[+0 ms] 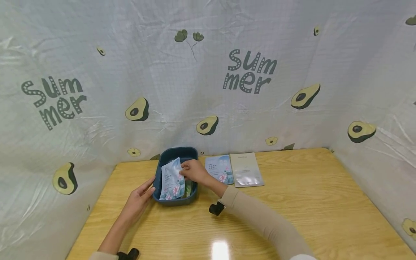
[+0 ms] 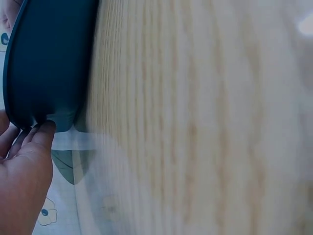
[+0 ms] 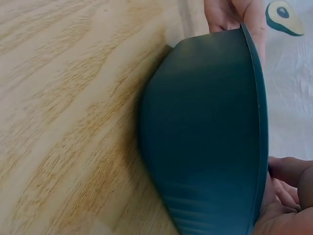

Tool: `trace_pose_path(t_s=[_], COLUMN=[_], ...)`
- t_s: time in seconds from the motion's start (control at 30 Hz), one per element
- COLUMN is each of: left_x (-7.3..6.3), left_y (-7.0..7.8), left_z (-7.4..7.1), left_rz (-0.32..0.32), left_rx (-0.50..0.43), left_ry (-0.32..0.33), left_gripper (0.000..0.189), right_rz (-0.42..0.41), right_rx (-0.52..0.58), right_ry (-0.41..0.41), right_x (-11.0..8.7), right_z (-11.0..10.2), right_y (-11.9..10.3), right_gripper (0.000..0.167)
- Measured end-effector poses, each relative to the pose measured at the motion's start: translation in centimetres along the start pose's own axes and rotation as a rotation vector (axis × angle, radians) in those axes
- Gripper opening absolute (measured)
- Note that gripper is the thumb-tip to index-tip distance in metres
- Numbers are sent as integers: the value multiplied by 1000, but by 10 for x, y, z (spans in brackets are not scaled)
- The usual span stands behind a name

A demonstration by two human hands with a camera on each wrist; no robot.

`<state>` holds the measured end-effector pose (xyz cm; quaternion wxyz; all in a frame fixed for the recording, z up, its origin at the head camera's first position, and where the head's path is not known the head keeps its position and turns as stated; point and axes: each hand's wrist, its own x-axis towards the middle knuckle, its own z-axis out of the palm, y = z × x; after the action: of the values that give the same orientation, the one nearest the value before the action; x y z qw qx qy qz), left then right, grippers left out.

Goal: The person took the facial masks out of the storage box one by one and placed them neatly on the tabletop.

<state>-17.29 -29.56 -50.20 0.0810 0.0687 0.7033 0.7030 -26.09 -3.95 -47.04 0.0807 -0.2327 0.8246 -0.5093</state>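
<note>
A dark teal plastic bin (image 1: 175, 202) stands on the table toward the left. My left hand (image 1: 138, 200) holds its left wall at the rim; in the left wrist view the fingers (image 2: 41, 134) press against the outside. A pale blue face mask packet (image 1: 171, 182) with pink flowers leans inside the bin, overlapping its front. My right hand (image 1: 194, 170) reaches over the bin's right side and pinches the packet's right edge between thumb and fingers. Beneath it, a green packet (image 1: 188, 188) shows partly. In the right wrist view, the bin wall (image 3: 205, 117) hides the packet.
Right of the bin lie a matching blue flowered packet (image 1: 224, 175) and a cream and silver packet (image 1: 247, 175), side by side near the back edge of the wooden table (image 1: 292, 202). A white avocado-print sheet (image 1: 169, 79) hangs behind and at both sides.
</note>
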Motion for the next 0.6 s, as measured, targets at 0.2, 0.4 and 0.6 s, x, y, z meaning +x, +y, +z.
trace_pose_path(t_s=[0.2, 0.4, 0.6], left_x=[1, -2, 2], left_y=[-3, -2, 1], left_z=[0, 0, 1], left_rz=[9, -11, -21], left_rx=[-7, 5, 16], left_ry=[1, 16, 12], left_gripper=[59, 59, 60], right_rz=[74, 79, 27], right_rx=[134, 300, 385], right_ry=[78, 162, 202], right_x=[-4, -12, -18], right_z=[-1, -11, -29], right_y=[4, 5, 3], right_gripper=[18, 34, 33])
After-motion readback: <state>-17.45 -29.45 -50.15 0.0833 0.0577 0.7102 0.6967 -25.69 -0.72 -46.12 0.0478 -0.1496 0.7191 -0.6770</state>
